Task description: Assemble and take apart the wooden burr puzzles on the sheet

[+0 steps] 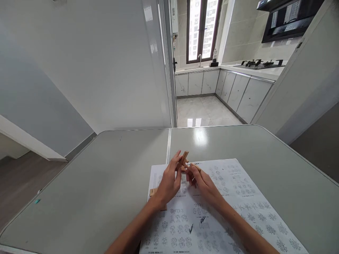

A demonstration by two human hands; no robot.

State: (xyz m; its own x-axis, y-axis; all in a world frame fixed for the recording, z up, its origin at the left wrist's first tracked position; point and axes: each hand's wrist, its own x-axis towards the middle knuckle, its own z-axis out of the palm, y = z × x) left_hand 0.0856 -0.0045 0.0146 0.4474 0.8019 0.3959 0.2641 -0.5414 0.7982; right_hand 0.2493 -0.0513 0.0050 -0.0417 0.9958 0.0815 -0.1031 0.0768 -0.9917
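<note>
My left hand (169, 181) and my right hand (201, 180) meet above a large printed sheet (238, 201) of small diagrams. Both pinch a small assembly of crossed wooden sticks (184, 159), held just over the sheet's far edge. The left fingers grip one stick that angles up and away. The right fingers close on another piece lying across it. A loose wooden piece (153, 192) rests on the sheet's left edge, partly hidden behind my left wrist.
The sheet lies on a grey folding table (106, 183) with a metal seam down its middle. A small teal speck (37, 201) sits near the left edge. Beyond the table an open doorway leads into a kitchen with white cabinets (238, 91).
</note>
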